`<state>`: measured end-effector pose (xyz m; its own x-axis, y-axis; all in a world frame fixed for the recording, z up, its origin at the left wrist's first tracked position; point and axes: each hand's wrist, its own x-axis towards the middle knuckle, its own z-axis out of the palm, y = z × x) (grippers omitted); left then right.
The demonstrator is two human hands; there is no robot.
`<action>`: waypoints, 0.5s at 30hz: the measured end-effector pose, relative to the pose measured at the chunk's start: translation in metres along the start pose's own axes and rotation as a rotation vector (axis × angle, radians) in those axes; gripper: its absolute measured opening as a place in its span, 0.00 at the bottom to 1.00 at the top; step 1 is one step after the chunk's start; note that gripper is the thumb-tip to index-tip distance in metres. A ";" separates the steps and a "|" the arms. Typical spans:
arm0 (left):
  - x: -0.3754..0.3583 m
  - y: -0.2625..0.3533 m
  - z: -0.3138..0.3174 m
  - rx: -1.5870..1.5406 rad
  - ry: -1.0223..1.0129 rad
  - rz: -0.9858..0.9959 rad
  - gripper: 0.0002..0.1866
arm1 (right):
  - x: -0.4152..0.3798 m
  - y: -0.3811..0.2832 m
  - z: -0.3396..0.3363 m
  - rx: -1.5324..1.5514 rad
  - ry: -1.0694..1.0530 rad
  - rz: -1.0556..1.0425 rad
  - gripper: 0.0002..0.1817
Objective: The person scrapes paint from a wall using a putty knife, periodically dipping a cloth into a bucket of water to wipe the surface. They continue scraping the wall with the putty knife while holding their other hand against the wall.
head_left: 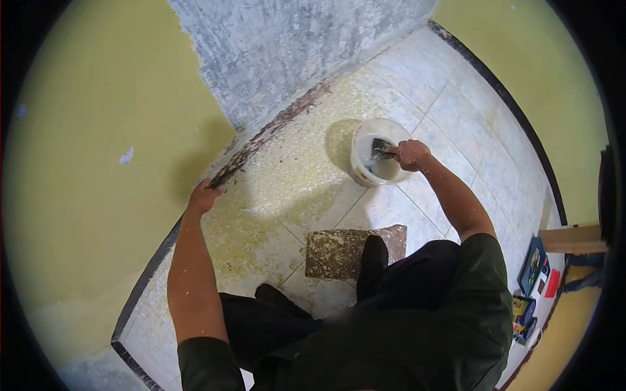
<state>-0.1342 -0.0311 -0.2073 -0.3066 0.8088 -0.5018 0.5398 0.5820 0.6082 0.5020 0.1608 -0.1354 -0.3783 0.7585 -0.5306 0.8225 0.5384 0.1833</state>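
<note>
My right hand [413, 156] is closed around the handle of a brush [381, 149]. Its dark, wet-looking bristles point into a white plastic bucket [362, 171], which holds a cloudy whitish liquid. At the foot of the wall on the left, my left hand [205, 197] rests against the dark skirting [242, 156], fingers partly apart. Much of that hand's underside is hidden. Whitish specks dot both forearms.
Yellowish flakes [287, 169] cover the tiled floor beside the wall. Above, a grey patch of wall [274, 52] lies bare beside yellow paint [111, 130]. A speckled brown board [329, 255] lies under my foot. Several boxes and items [533, 274] sit far right.
</note>
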 end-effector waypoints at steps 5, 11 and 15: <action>-0.036 0.031 0.009 0.056 -0.083 -0.152 0.48 | 0.029 -0.039 -0.004 0.032 -0.053 0.014 0.20; -0.046 0.016 0.004 0.021 -0.167 -0.366 0.48 | 0.049 -0.061 0.051 0.131 0.029 -0.120 0.24; -0.041 0.021 0.000 -0.236 -0.042 -0.340 0.49 | 0.056 -0.054 0.069 0.239 0.096 -0.154 0.20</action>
<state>-0.1106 -0.0520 -0.1737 -0.4011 0.5661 -0.7202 0.2171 0.8225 0.5257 0.4656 0.1491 -0.2319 -0.5356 0.7117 -0.4546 0.8245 0.5572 -0.0991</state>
